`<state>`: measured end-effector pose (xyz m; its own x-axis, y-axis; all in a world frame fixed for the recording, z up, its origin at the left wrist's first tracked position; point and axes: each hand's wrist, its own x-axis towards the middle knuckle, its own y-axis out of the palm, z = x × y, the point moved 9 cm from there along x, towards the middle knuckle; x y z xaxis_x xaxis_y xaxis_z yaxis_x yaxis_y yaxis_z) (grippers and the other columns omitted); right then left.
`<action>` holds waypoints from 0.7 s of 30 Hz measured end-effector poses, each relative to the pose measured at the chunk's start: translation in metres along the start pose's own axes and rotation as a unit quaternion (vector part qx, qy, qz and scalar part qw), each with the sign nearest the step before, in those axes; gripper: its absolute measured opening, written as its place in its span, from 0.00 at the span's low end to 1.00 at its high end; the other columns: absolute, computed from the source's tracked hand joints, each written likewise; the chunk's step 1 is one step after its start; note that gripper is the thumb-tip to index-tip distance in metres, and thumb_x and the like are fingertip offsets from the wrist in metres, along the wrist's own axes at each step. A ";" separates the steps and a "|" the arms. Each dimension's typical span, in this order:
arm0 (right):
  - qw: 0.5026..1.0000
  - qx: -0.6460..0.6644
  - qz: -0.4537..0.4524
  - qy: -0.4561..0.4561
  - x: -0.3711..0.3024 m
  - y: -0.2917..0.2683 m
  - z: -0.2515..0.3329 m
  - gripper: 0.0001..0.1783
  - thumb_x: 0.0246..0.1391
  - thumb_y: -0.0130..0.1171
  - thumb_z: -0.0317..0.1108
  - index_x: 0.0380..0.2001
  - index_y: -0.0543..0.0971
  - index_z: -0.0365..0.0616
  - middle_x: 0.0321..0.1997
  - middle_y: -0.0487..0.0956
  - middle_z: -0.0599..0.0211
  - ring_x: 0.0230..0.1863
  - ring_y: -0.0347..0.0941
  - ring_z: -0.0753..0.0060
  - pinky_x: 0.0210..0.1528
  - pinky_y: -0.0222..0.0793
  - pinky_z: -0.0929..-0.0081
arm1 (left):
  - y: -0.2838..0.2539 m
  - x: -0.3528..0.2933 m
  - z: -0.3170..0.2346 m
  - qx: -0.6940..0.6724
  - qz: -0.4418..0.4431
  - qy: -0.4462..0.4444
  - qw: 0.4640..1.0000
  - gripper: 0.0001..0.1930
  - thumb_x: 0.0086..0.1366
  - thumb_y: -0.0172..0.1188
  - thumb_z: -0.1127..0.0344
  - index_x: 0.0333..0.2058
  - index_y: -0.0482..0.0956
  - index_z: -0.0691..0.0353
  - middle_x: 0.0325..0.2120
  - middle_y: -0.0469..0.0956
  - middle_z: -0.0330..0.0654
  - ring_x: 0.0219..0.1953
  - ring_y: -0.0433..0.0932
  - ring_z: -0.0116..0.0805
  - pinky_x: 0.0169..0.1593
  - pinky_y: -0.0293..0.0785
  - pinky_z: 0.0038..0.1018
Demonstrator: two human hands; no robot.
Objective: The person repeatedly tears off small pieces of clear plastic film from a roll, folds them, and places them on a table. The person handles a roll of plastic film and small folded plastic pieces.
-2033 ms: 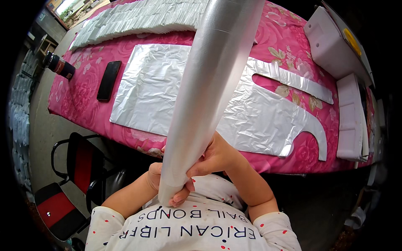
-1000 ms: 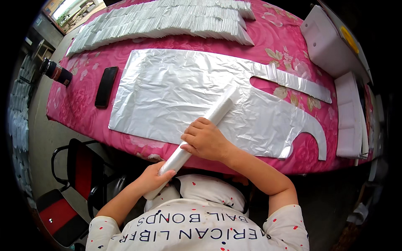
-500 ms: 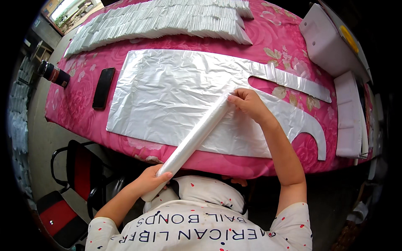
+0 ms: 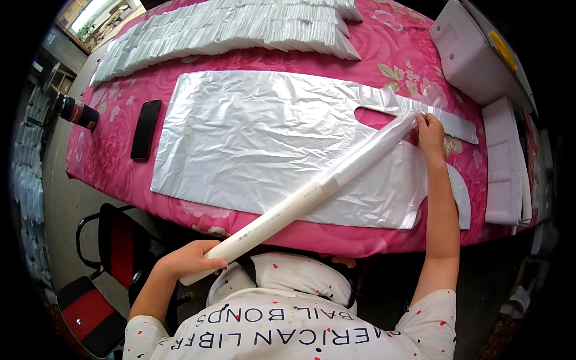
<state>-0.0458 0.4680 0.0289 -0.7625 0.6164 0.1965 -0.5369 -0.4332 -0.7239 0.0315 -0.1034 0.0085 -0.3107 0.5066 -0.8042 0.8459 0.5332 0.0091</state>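
My left hand [image 4: 191, 259] is wrapped round the near end of a cream-white plastic pipe [image 4: 264, 225] that slants away over the table edge. Thin, translucent plastic film [image 4: 369, 153] covers the pipe's far part and runs beyond it. My right hand [image 4: 431, 137] pinches the film's far end. Below lies a flat, wrinkled silvery-white plastic piece [image 4: 240, 129], shaped like a vest bag, with two strap-like arms at its right end and a cut-out between them. Part of it is hidden by the film and my right arm.
Many folded white packets [image 4: 228, 30] stand in rows at the back of the pink flowered tablecloth [image 4: 114, 150]. A black phone [image 4: 146, 129] and a dark bottle [image 4: 77, 111] are at the left. White foam boxes [image 4: 503, 162] line the right. Black-and-red chairs [image 4: 93, 312] stand lower left.
My right hand has moved right and away, drawing the film along the pipe and baring its near part. My left hand has shifted slightly left and lower with the pipe.
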 end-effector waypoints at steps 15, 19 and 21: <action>0.983 0.113 0.129 -0.065 -0.020 0.071 0.100 0.13 0.54 0.55 0.36 0.33 0.78 0.35 0.26 0.79 0.61 0.26 0.72 0.72 0.33 0.67 0.75 | -0.006 0.036 -0.187 0.547 -0.216 0.330 0.739 0.22 0.44 0.67 0.61 0.40 0.75 0.61 0.34 0.78 0.43 0.38 0.76 0.43 0.43 0.71 0.35; 0.979 0.107 0.139 -0.106 -0.023 0.089 0.126 0.12 0.54 0.55 0.36 0.32 0.78 0.36 0.26 0.79 0.58 0.27 0.74 0.66 0.35 0.68 0.71 | 0.029 0.041 -0.193 0.532 -0.224 0.535 0.616 0.25 0.49 0.64 0.60 0.45 0.71 0.62 0.45 0.72 0.44 0.46 0.72 0.42 0.50 0.68 0.36; 0.979 0.102 0.155 -0.083 -0.022 0.097 0.126 0.13 0.53 0.56 0.36 0.31 0.78 0.36 0.25 0.79 0.58 0.27 0.74 0.65 0.35 0.68 0.71 | 0.053 0.055 -0.164 0.549 -0.094 0.557 0.616 0.26 0.53 0.60 0.57 0.48 0.68 0.65 0.50 0.69 0.46 0.50 0.69 0.43 0.54 0.66 0.36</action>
<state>-0.1265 0.3297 0.0379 -0.9390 0.3272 0.1055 -0.3190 -0.7148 -0.6224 -0.0119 0.0639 0.0617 -0.0358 0.9824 0.1834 0.3427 0.1845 -0.9212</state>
